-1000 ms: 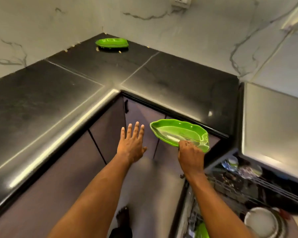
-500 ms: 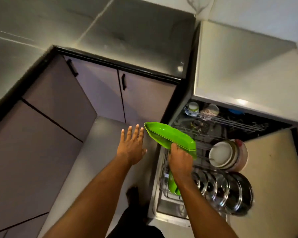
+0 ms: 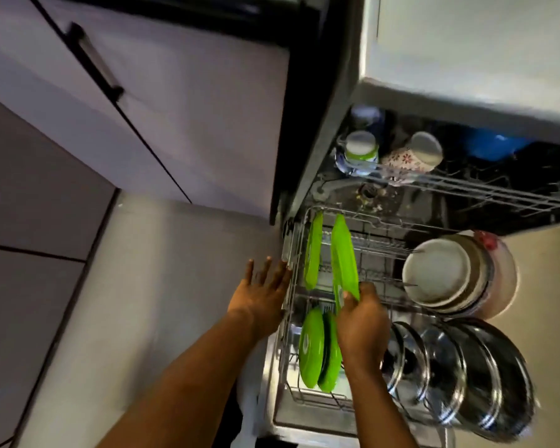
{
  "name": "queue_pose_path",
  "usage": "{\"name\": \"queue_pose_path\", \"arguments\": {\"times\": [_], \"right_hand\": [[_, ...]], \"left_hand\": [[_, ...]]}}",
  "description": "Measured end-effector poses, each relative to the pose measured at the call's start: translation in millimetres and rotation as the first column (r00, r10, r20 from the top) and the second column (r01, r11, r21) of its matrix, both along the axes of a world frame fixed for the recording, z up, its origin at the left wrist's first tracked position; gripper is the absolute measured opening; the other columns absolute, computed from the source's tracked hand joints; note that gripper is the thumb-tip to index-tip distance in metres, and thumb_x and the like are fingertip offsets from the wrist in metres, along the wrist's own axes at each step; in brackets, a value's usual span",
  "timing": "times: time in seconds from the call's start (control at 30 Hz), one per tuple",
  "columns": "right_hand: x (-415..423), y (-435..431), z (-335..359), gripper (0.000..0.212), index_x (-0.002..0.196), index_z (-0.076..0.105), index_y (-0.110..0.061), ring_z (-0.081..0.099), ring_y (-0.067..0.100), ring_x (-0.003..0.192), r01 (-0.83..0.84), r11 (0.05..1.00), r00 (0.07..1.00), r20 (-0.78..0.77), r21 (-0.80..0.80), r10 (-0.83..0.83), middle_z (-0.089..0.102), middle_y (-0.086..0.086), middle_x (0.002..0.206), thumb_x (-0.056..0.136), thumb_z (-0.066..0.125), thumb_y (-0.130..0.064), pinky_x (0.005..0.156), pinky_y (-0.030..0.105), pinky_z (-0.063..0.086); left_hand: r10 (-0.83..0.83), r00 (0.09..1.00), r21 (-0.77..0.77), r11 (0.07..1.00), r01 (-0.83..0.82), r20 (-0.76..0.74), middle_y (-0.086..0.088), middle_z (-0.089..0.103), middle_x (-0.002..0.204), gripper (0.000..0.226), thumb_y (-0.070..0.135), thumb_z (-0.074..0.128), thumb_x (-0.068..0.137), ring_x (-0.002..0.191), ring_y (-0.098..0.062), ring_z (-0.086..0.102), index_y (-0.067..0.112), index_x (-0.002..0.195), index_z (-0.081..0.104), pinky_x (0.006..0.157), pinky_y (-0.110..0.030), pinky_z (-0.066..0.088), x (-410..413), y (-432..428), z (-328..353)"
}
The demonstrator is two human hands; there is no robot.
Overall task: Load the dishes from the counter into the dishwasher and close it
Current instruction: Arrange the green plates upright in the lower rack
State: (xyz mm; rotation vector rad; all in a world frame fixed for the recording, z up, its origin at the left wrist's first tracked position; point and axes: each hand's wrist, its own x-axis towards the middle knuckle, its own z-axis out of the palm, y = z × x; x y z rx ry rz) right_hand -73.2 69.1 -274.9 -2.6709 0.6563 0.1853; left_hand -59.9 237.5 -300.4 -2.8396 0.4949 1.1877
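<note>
My right hand [image 3: 361,321] grips the near end of a green leaf-shaped dish [image 3: 344,257], held on edge over the pulled-out lower rack [image 3: 293,253] of the open dishwasher. Another green leaf dish [image 3: 313,250] stands upright in the rack just left of it. Two round green plates [image 3: 317,349] stand in the rack nearer to me, partly behind my right wrist. My left hand [image 3: 262,291] hovers with fingers spread beside the rack's left edge, holding nothing.
Steel lids [image 3: 443,363] and stacked bowls [image 3: 446,273] fill the rack's right side. Cups [image 3: 361,148] sit in the upper rack [image 3: 485,192]. Lilac cabinet doors with a black handle [image 3: 94,59] stand to the left above the pale floor [image 3: 162,270].
The view dropped from the counter to the dishwasher. My right hand carried the green dish down and turned it on edge over the lower rack; my left hand moved toward the rack's edge.
</note>
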Motion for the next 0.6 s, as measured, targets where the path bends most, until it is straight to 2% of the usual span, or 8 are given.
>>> {"name": "queue_pose_path", "arguments": {"times": [0.13,0.2,0.27,0.4,0.53,0.6], "right_hand": [[37,-38,-68,0.01,0.097,0.062,-0.005,0.062,0.042,0.085,0.013,0.988,0.997,0.069,0.154,-0.024,0.066,0.025,0.09,0.092,0.059,-0.014,0.065,0.038,0.041],[56,-45,-85,0.007,0.091,0.062,-0.003,0.062,0.04,0.083,0.001,0.975,0.995,0.096,0.221,-0.023,0.066,0.024,0.088,0.09,0.061,-0.011,0.066,0.038,0.041],[67,-50,-113,0.006,0.085,0.063,-0.001,0.062,0.038,0.082,-0.013,0.961,0.995,0.094,0.277,-0.014,0.066,0.022,0.085,0.087,0.063,-0.007,0.067,0.04,0.043],[82,-52,-160,0.009,0.083,0.065,0.0,0.063,0.036,0.081,-0.062,0.942,0.998,0.049,0.33,0.049,0.068,0.02,0.085,0.086,0.065,-0.009,0.068,0.041,0.047],[98,-49,-178,0.014,0.077,0.062,-0.004,0.057,0.025,0.073,-0.08,0.936,0.996,-0.004,0.343,0.087,0.063,0.012,0.078,0.089,0.064,-0.012,0.061,0.029,0.033],[105,-47,-185,0.021,0.07,0.054,-0.007,0.053,0.025,0.069,-0.081,0.937,0.995,-0.021,0.339,0.094,0.056,0.01,0.072,0.089,0.063,-0.013,0.059,0.029,0.031]], "left_hand": [[-0.002,1.0,0.047,0.999,0.002,0.004,-0.004,-0.021,0.163,0.074,0.046,0.027,0.104,0.15,-0.029,-0.015,0.016,0.155,-0.016,0.12,-0.054,-0.008,26,-32,-67],[0.014,0.999,0.054,0.998,-0.016,0.042,-0.004,-0.017,0.164,0.076,0.047,0.031,0.103,0.151,-0.029,-0.011,0.015,0.156,-0.014,0.12,-0.054,-0.004,36,-36,-81],[0.034,0.999,0.044,0.998,-0.035,0.019,-0.005,-0.016,0.164,0.077,0.045,0.034,0.103,0.151,-0.029,-0.01,0.015,0.156,-0.012,0.12,-0.055,-0.003,42,-43,-103],[0.004,1.0,0.075,0.997,-0.003,-0.011,-0.006,-0.018,0.164,0.08,0.043,0.037,0.102,0.151,-0.029,-0.009,0.013,0.156,-0.013,0.119,-0.057,-0.002,49,-52,-143],[-0.038,0.999,0.103,0.994,0.041,-0.025,-0.007,-0.02,0.163,0.081,0.041,0.04,0.102,0.151,-0.028,-0.011,0.013,0.155,-0.015,0.118,-0.056,-0.006,65,-56,-161],[-0.034,0.999,0.114,0.993,0.038,-0.041,-0.007,-0.021,0.163,0.08,0.04,0.04,0.102,0.151,-0.028,-0.012,0.014,0.155,-0.014,0.117,-0.057,-0.006,72,-55,-164]]}}
